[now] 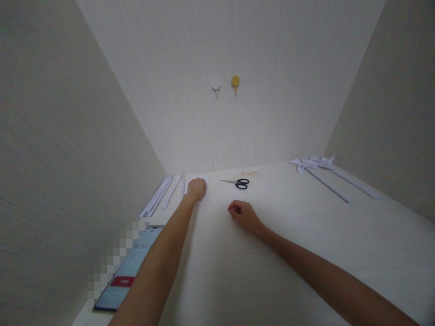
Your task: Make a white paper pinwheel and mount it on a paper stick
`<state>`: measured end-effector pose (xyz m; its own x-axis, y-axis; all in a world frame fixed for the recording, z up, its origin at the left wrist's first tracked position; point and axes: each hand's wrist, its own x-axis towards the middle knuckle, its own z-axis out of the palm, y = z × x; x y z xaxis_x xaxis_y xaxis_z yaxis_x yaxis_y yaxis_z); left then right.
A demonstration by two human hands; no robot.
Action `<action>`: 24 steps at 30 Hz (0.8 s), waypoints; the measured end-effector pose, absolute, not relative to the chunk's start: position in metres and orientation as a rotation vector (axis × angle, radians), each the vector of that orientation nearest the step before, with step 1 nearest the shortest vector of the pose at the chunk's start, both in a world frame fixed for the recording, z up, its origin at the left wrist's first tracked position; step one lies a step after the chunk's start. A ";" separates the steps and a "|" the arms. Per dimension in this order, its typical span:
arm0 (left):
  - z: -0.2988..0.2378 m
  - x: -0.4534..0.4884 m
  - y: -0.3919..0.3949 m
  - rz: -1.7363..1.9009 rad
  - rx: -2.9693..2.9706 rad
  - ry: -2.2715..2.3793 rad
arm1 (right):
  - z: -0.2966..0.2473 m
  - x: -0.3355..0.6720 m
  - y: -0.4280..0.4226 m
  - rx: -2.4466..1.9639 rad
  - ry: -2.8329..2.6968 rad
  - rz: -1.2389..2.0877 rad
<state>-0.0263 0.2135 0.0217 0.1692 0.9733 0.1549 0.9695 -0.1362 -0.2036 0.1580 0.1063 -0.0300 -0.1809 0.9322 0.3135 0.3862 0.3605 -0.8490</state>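
Observation:
My left hand [197, 189] is closed over a white sheet of paper [205, 179] near the back of the table; the fingertips are hidden beneath the knuckles, and paper edges show on both sides of them. Nearer to me and to the right, my right hand [244, 216] hovers over or rests on the tabletop, fingers curled in and tips together, with nothing visible in them. Black-handled scissors [239, 183] lie between and beyond the hands, blades pointing left. Just left of my left hand are thin white paper strips [172, 194].
Folded paper strips [157, 197] lie along the left wall. A phone [131, 262] with its screen lit is partly covered by my left forearm. At the back right sits a folded paper shape [314, 163] with two long paper sticks [329, 184]. Two hooks, one yellow [235, 82], are on the back wall.

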 end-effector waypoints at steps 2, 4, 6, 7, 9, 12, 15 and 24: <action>0.022 -0.026 0.213 0.012 -2.179 -1.877 | -0.030 0.158 0.107 -1.167 -1.748 0.782; 0.021 -0.025 0.212 0.003 -2.160 -1.881 | -0.030 0.157 0.107 -1.162 -1.747 0.782; 0.021 -0.025 0.211 -0.007 -2.138 -1.884 | -0.030 0.157 0.108 -1.160 -1.743 0.782; 0.021 -0.025 0.211 -0.014 -2.127 -1.882 | -0.030 0.156 0.108 -1.161 -1.739 0.782; 0.025 -0.026 0.210 -0.037 -2.105 -1.871 | -0.030 0.156 0.109 -1.159 -1.734 0.782; 0.039 -0.027 0.210 -0.083 -2.078 -1.837 | -0.029 0.155 0.109 -1.148 -1.723 0.789; 0.058 -0.024 0.207 -0.131 -2.087 -1.761 | -0.029 0.156 0.108 -1.135 -1.705 0.800; 0.068 0.010 0.145 -0.165 -2.329 -1.435 | -0.027 0.161 0.105 -1.183 -1.537 0.686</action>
